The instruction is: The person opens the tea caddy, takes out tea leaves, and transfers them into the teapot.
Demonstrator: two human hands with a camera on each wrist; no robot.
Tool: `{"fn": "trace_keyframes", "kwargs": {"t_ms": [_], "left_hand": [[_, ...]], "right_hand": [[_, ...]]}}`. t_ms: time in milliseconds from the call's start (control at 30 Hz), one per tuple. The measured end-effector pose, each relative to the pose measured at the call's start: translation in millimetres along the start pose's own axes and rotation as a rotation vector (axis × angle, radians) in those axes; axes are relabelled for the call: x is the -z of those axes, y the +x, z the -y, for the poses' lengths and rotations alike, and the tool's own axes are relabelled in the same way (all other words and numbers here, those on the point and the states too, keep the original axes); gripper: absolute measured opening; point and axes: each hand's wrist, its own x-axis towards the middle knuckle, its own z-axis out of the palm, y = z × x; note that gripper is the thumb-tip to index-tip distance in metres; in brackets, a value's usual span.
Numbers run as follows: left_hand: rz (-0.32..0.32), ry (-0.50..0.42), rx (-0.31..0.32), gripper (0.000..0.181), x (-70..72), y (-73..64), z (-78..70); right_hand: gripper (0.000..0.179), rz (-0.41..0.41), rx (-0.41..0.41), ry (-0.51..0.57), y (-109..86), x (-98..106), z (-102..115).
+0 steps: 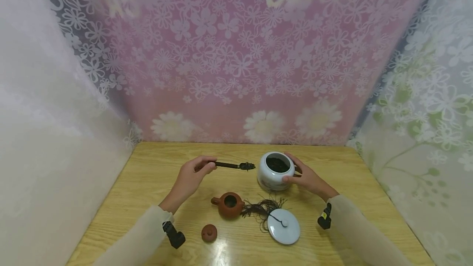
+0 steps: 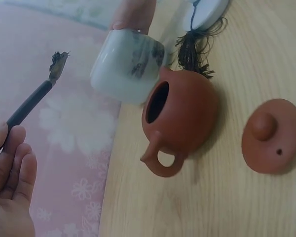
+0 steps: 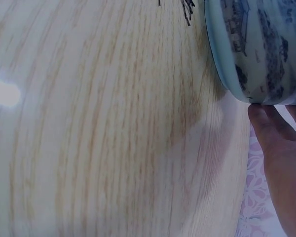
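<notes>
My left hand [image 1: 191, 178] pinches the dark handle of a tea scoop [image 1: 227, 165], held level above the table. Dark tea leaves [image 1: 247, 166] sit heaped on its tip, just left of a white porcelain tea jar [image 1: 267, 177]. Thumb and fingers of my right hand [image 1: 304, 177] grip the jar's right side. Its open mouth shows dark tea leaves inside, and painted scenery decorates its wall [image 3: 266, 49]. Below the scoop stands a brown clay teapot [image 1: 230, 212] without its lid, its handle to the left and spout to the right.
The small clay teapot lid [image 1: 209, 233] lies in front of the teapot. A round white jar lid [image 1: 283, 233] with a dark cord and tassel [image 1: 263, 207] lies to the right. All rest on a wooden table [image 1: 148, 200], with flowered cloth walls behind and at both sides.
</notes>
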Motion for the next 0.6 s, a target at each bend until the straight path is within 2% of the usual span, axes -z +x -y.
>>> {"fn": "trace_keyframes", "kwargs": {"t_ms": [300,600], "left_hand": [[0.011,0.048,0.009,0.034,18.9,-20.2,10.5],[0.037,0.083,0.025,0.032,40.2,-36.8,29.7]], "right_hand": [[0.096,-0.001,0.007,-0.003,-1.1,0.1,1.5],[0.096,0.005,0.0,0.002,0.0,1.0,-0.6]]}}
